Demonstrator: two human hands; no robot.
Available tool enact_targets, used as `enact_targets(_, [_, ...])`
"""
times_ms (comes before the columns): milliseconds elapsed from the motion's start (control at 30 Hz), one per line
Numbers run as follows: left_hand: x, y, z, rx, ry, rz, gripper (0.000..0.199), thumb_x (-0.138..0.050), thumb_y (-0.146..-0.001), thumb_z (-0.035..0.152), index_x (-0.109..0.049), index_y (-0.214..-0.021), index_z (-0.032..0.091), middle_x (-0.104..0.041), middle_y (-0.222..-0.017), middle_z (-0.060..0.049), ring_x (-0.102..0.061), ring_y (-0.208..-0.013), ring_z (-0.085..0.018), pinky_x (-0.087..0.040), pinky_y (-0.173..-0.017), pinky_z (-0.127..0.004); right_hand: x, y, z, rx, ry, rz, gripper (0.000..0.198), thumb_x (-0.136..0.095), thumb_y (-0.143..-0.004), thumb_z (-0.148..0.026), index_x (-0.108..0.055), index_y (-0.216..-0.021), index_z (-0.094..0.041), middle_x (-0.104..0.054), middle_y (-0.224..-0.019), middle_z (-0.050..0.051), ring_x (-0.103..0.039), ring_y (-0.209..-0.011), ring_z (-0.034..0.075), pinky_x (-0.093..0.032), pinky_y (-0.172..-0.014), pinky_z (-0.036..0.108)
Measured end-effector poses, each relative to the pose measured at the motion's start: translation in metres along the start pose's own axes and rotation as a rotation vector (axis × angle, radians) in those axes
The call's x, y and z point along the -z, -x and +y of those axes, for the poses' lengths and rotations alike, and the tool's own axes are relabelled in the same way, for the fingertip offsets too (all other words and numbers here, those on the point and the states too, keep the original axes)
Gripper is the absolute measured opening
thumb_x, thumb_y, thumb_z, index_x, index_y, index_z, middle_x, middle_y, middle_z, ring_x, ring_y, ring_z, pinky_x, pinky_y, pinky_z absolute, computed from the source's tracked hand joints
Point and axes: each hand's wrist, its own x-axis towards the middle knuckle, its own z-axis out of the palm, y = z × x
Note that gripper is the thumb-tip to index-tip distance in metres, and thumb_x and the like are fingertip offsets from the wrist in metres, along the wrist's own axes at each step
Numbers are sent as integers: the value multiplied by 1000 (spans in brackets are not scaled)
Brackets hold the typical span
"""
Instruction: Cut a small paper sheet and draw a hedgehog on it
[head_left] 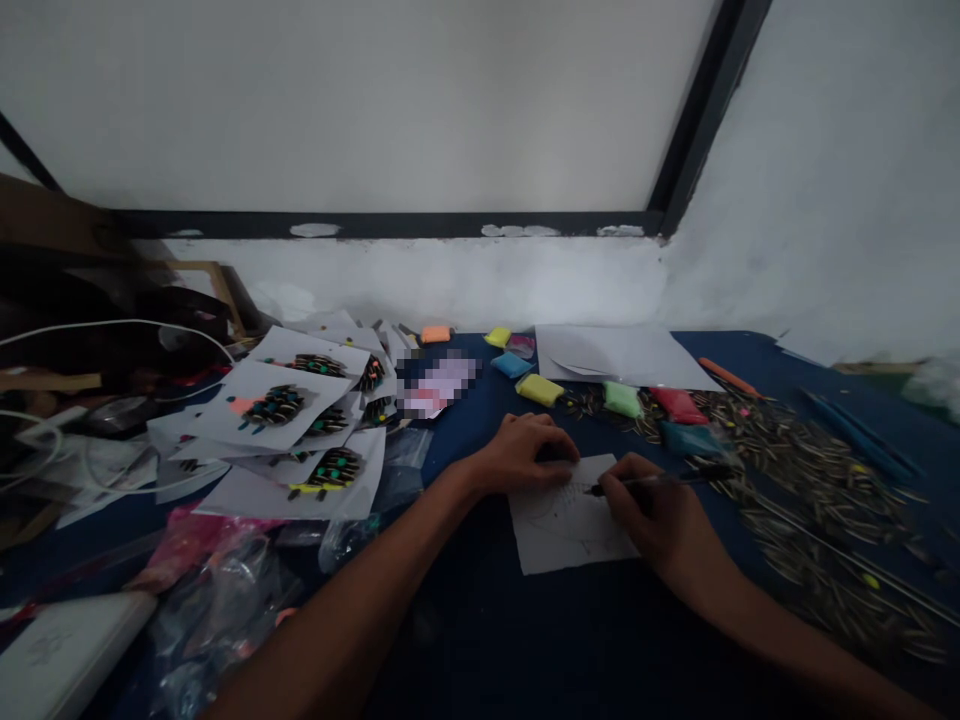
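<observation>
A small white sheet of paper (559,545) lies on the blue tabletop, with a faint pencil-like drawing of curved lines and short strokes on it. My left hand (525,455) rests over its upper left edge, fingers lying on the sheet and holding nothing. In my right hand (656,510) is a pen (686,476), gripped between thumb and fingers, its dark tip on or just above the drawn strokes. The pen's far end is blurred over the pile to the right.
Papers with seed-covered figures (274,405) are stacked at left, beside plastic bags (225,600) and a white box (71,655). Coloured clay packets (540,389) and folded white paper (615,352) lie at the back. Striped seeds (817,480) spread over the right, near blue tweezers (862,435).
</observation>
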Motion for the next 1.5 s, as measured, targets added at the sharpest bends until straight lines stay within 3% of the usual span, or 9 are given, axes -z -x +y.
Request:
enact_targets(200, [0,0,0,3,1,9,18,-63,-79,25,-66,-97,22,-60,-98,-3,-54,-99,-20,-31,-90,-38,-1,0,2,9,14,-16,28,-41,-87,-36,-51,-66,-21,-57,-61,0,-51,-49,13,-34,-44,25])
enact_targets(867, [1,1,1,7,-11,2,18,-64,-79,26,-66,-97,22,-59,-97,-2,-54,-99,-20,-32,-90,-38,-2,0,1,-22,-13,-58,26,-39,-87,-37,-47,-67,-22,-43,-52,-4,-45,-45,12,-29,-41,24])
enact_targets(1033, [1,0,3,17,-24,-4,19,-64,-79,25,-66,-98,22,-59,-97,-3,-54,-100,-20,-32,-90,-38,-3,0,2,14,13,-50,26,-41,-86,-35,-49,-66,-21,-49,-58,-2,-45,-47,11,-30,-42,24])
enact_targets(1200, [2,1,4,19,-19,-9,19,-63,-80,26,-66,-98,22,-60,-99,-2,-54,-100,-20,-32,-90,-38,-3,1,1,-8,4,-38,24,-41,-85,-35,-49,-67,-21,-44,-51,-4,-43,-44,11,-28,-40,23])
enact_targets(1500, [0,1,1,6,-14,5,19,-62,-80,26,-66,-98,23,-59,-97,-2,-54,-99,-20,-32,-91,-39,-2,1,-1,-10,-49,-73,27,-40,-86,-37,-48,-66,-21,-48,-59,-1,-45,-49,12,-31,-43,24])
